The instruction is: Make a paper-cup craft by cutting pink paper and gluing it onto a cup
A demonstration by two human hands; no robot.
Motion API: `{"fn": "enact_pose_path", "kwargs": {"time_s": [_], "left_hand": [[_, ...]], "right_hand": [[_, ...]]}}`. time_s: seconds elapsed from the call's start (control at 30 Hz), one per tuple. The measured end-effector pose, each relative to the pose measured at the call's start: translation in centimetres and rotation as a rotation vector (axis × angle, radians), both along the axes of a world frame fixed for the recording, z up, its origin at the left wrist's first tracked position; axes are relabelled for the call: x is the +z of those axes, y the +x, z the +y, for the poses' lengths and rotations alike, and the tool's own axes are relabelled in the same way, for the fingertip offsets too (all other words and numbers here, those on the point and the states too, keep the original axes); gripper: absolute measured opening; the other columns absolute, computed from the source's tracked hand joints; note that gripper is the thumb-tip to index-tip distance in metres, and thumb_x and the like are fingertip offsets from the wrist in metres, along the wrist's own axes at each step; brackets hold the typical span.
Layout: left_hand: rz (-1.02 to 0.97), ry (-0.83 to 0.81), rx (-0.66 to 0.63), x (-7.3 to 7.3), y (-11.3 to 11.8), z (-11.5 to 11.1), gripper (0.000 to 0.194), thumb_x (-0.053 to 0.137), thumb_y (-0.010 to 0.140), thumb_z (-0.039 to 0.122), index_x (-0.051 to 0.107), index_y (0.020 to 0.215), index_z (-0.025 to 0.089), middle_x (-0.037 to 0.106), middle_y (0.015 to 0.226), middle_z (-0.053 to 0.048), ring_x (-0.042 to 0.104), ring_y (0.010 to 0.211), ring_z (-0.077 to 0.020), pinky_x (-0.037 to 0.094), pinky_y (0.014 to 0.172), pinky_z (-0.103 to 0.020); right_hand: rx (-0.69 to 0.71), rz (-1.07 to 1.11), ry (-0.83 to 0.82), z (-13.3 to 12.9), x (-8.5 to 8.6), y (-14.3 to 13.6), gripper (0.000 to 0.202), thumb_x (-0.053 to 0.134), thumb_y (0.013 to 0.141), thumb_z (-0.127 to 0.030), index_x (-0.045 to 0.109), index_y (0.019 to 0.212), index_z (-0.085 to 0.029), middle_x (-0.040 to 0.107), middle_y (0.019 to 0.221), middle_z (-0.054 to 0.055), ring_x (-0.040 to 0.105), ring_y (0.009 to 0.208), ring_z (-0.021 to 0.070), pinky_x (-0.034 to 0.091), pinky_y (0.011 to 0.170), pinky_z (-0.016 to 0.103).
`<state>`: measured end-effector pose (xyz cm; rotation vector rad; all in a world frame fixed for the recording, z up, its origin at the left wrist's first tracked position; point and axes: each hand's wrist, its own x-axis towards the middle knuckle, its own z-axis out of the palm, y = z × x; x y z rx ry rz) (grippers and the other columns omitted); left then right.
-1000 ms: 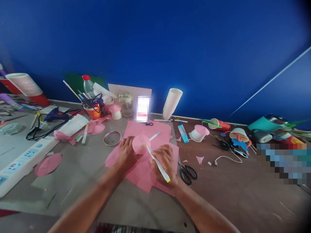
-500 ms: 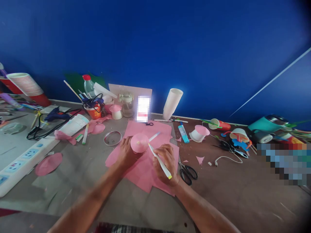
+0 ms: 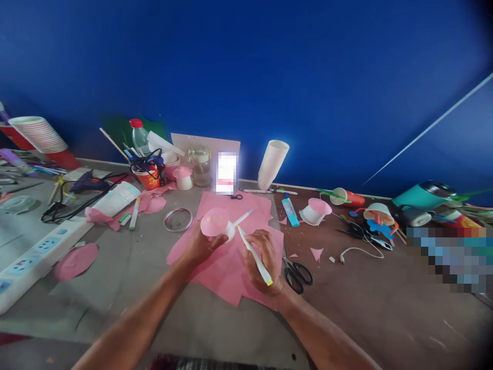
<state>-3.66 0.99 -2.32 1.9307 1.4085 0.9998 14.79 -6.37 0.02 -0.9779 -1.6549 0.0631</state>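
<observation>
My left hand (image 3: pixel 201 244) is closed around a white paper cup (image 3: pixel 230 232) with a round pink paper top (image 3: pixel 214 222), tilted so part of the cup's side shows. Faint yellowish marks are on the pink top. In my right hand (image 3: pixel 265 257) is a white marker (image 3: pixel 257 261) with a yellow end, its tip close to the cup but apart from it. Beneath both hands lie overlapping pink paper sheets (image 3: pixel 223 285). A slim white stick-like piece (image 3: pixel 243 218), bluish at one end, rests just beyond the cup. Black-handled scissors (image 3: pixel 298 276) lie right of my right hand.
A bright phone (image 3: pixel 226 172) stands at the back beside a stack of paper cups (image 3: pixel 272 164). Another pink-topped cup (image 3: pixel 316 211) and a glue stick (image 3: pixel 290 212) are to the right. Leftward are a roll of tape (image 3: pixel 177 220) and a power strip (image 3: pixel 42 264).
My left hand has moved slightly left and tilted the cup, so its white side now shows. The marker tip has come away from the pink top.
</observation>
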Motion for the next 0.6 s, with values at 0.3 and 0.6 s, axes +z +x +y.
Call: {"fn": "enact_pose_path", "kwargs": {"time_s": [0.3, 0.6], "left_hand": [[-0.206, -0.196, -0.1, 1.9, -0.2, -0.4, 0.037, 0.054, 0.077, 0.057, 0.053, 0.069, 0.022, 0.067, 0.075, -0.007, 0.065, 0.078, -0.0245, 0.053, 0.073, -0.035], [-0.215, -0.19, -0.131, 2.0, -0.2, -0.2, 0.042, 0.044, 0.078, 0.061, 0.051, 0.07, 0.021, 0.059, 0.069, -0.003, 0.056, 0.068, -0.0194, 0.05, 0.063, -0.03]], "right_hand": [[-0.039, 0.096, -0.074, 0.5, -0.9, 0.3, 0.02, 0.046, 0.094, -0.027, 0.05, 0.113, -0.021, 0.058, 0.095, 0.007, 0.057, 0.086, 0.0207, 0.05, 0.075, 0.038], [-0.02, 0.082, -0.038, 0.9, -1.4, 0.5, 0.023, 0.045, 0.096, -0.028, 0.051, 0.117, -0.02, 0.058, 0.096, 0.007, 0.058, 0.086, 0.0206, 0.05, 0.076, 0.038]]}}
